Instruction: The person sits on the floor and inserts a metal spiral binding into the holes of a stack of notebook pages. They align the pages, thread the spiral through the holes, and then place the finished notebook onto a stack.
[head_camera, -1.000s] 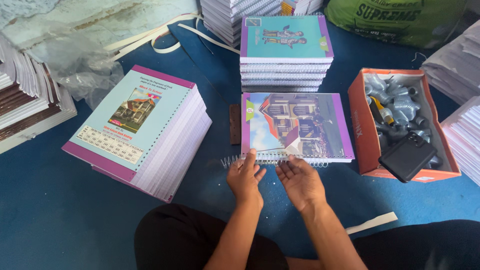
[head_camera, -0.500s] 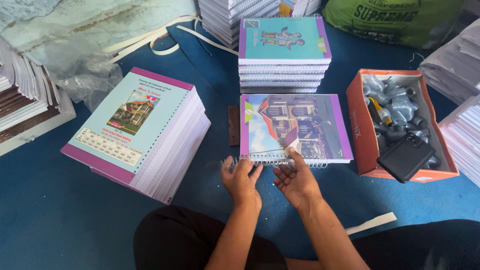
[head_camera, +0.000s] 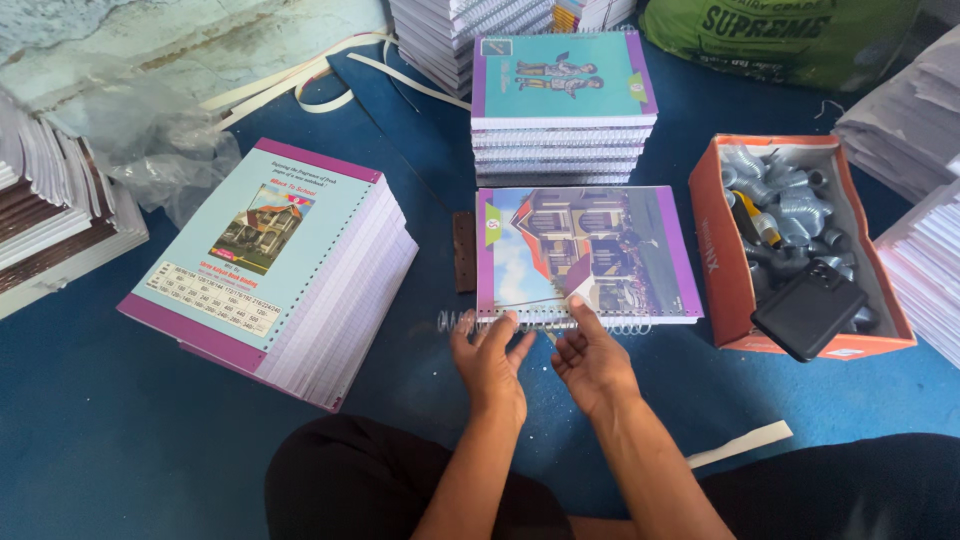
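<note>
A notebook (head_camera: 600, 250) with a purple-edged cover showing a building lies on the blue floor in front of me. A metal spiral wire (head_camera: 455, 322) runs along its near edge and sticks out to the left. My left hand (head_camera: 490, 360) rests its fingertips on the wire and the near edge of the cover. My right hand (head_camera: 590, 360) presses the same edge beside it, its fingers by a lifted flap of the cover. Neither hand has its fingers wrapped around anything.
A stack of bound notebooks (head_camera: 560, 110) with a teal cover stands just behind. A tall pile of punched unbound books (head_camera: 270, 260) sits at the left. An orange box (head_camera: 725, 260) of wire coils holds a black phone (head_camera: 810, 310). A white paper strip (head_camera: 740, 445) lies near my right knee.
Both hands have moved forward onto the notebook's near edge, and the spiral wire now sits further into the edge than before.
</note>
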